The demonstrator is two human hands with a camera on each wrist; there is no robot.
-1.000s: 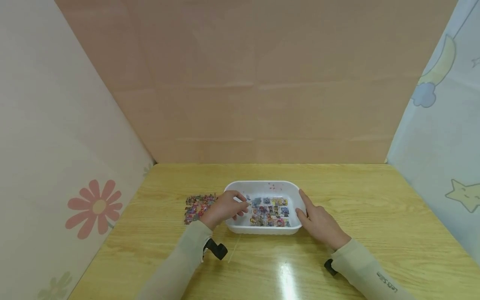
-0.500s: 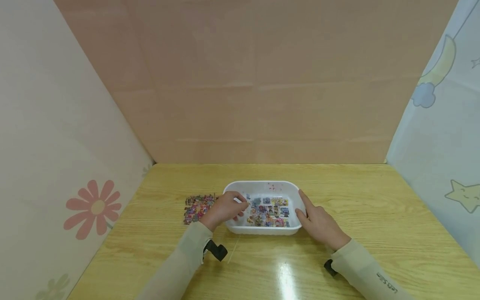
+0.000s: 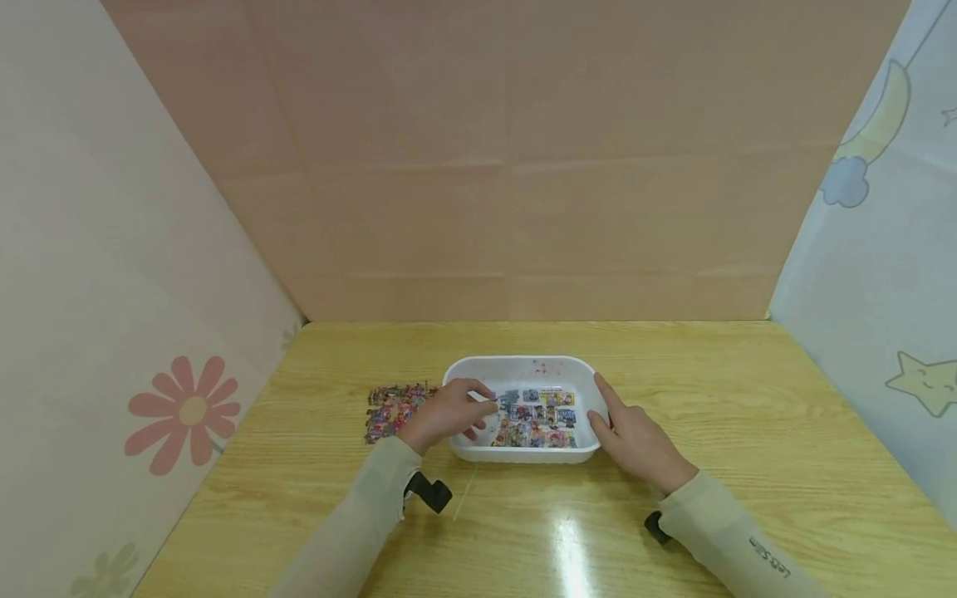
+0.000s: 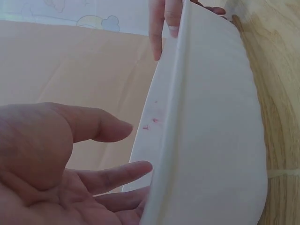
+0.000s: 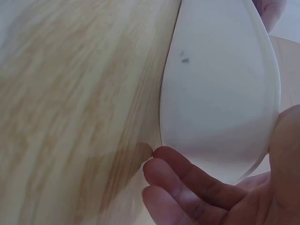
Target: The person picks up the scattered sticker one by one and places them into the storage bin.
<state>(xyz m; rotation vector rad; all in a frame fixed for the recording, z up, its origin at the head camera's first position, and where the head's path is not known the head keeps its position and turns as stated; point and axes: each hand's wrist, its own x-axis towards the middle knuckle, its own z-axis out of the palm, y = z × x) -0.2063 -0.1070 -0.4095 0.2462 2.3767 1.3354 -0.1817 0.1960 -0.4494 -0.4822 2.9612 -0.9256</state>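
A white plastic tray sits on the wooden table, with several small colourful printed cutouts lying flat inside it. My right hand grips the tray's right end, its thumb over the rim; in the right wrist view its fingers lie against the outer wall near the tabletop. My left hand reaches over the left rim into the tray. Seen from the left wrist, its thumb and fingers are loosely spread, with a gap between them and nothing visible held. The rim hides some of its fingers.
To the left of the tray, partly behind my left hand, lies a patch of many colourful cutouts. A thin pale strip lies on the table in front. Walls stand at the back and both sides.
The head view has tilted slightly. Both hands keep nearly the same places on and over the tray; the left fingers have shifted only a little.
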